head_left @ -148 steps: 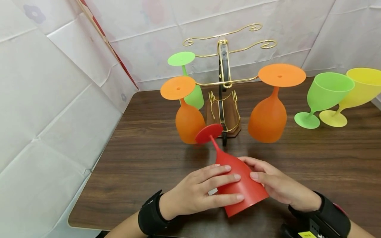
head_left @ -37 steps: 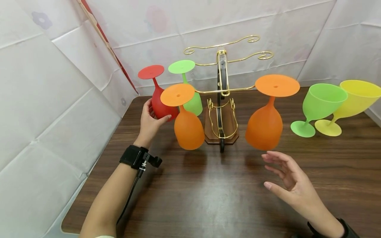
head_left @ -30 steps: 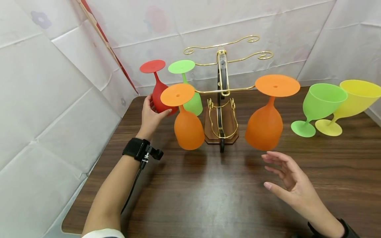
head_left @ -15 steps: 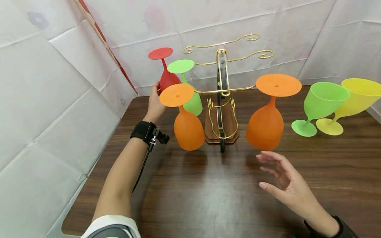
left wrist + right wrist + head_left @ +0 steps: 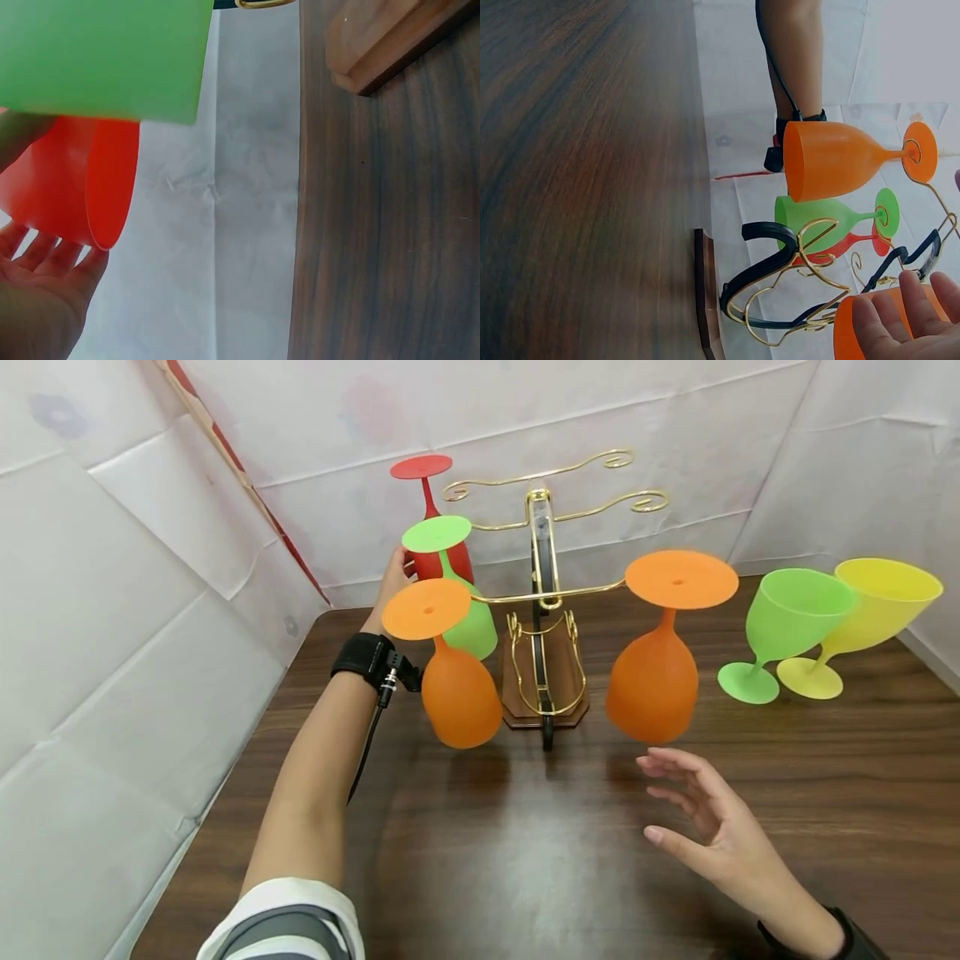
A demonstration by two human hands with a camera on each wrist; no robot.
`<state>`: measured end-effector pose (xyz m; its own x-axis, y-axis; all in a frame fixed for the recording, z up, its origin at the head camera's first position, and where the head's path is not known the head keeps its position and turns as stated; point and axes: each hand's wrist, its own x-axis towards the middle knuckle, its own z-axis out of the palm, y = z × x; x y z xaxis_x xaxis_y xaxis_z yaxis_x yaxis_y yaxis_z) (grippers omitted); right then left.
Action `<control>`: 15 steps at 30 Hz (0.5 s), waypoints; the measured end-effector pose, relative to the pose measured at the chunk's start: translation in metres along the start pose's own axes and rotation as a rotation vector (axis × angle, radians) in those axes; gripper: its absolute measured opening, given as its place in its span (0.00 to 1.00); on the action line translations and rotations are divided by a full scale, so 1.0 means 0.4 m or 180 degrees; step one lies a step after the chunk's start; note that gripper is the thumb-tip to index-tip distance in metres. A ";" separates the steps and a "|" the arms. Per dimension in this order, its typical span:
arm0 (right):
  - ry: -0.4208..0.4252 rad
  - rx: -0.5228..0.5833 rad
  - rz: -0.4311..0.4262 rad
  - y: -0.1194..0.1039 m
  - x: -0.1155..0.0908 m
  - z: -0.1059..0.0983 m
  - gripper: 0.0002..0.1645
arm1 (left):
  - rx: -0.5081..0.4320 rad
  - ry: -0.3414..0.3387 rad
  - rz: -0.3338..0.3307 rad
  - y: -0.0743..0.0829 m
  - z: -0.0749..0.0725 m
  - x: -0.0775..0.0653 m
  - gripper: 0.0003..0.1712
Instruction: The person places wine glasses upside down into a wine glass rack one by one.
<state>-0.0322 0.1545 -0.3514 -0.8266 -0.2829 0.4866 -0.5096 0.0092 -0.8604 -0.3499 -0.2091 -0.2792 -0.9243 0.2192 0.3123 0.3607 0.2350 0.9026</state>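
Note:
My left hand (image 5: 394, 583) grips a red plastic goblet (image 5: 422, 467) by its bowl, upside down, at the far left of the gold wire rack (image 5: 542, 552). The goblet's foot is level with the rearmost left arm of the rack. In the left wrist view, fingers (image 5: 56, 262) and thumb wrap the red bowl, whose rim faces down towards the table. A hanging green goblet (image 5: 437, 533) partly hides it in the head view. My right hand (image 5: 712, 835) hovers with relaxed, spread fingers, holding nothing, just in front of the right orange goblet (image 5: 654, 681).
Another orange goblet (image 5: 461, 697) hangs upside down on the front left arm. A green goblet (image 5: 798, 602) and a yellow goblet (image 5: 888, 597) stand upright at the right. The rack's wooden base (image 5: 564, 672) rests on the dark wood table (image 5: 525, 868); white sheeting (image 5: 660, 410) lines the back.
Earlier both hands held the red goblet low in front. The left hand has since carried it out left, then up and back behind the hanging green goblet. The right hand let go and stays near the front.

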 end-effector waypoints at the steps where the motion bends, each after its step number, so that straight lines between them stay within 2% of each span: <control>1: 0.0001 0.0003 0.0008 -0.001 -0.001 0.002 0.44 | -0.0034 -0.0054 0.0081 -0.005 -0.003 0.004 0.40; 3: 0.0006 0.0005 0.0007 -0.002 -0.003 0.005 0.44 | -0.0097 -0.0130 0.0172 -0.012 -0.008 0.009 0.41; 4: 0.0002 0.0006 0.0012 -0.002 -0.003 0.006 0.44 | -0.0035 -0.0127 0.0203 0.000 -0.004 -0.001 0.41; 5: 0.0000 0.0006 0.0020 -0.002 -0.003 0.007 0.44 | -0.0106 -0.0142 0.0201 -0.001 -0.004 -0.001 0.40; 12: -0.0011 -0.0026 0.0064 -0.003 -0.008 0.014 0.43 | -0.0349 -0.0235 -0.0197 0.009 0.003 -0.010 0.37; 15: 0.0005 -0.0027 0.0038 -0.005 -0.011 0.015 0.43 | -0.0326 -0.0331 -0.0165 0.013 0.009 -0.012 0.38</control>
<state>-0.0262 0.1499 -0.3527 -0.8330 -0.2812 0.4765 -0.5017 0.0206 -0.8648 -0.3432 -0.2055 -0.2772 -0.9216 0.3075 0.2370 0.2934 0.1520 0.9438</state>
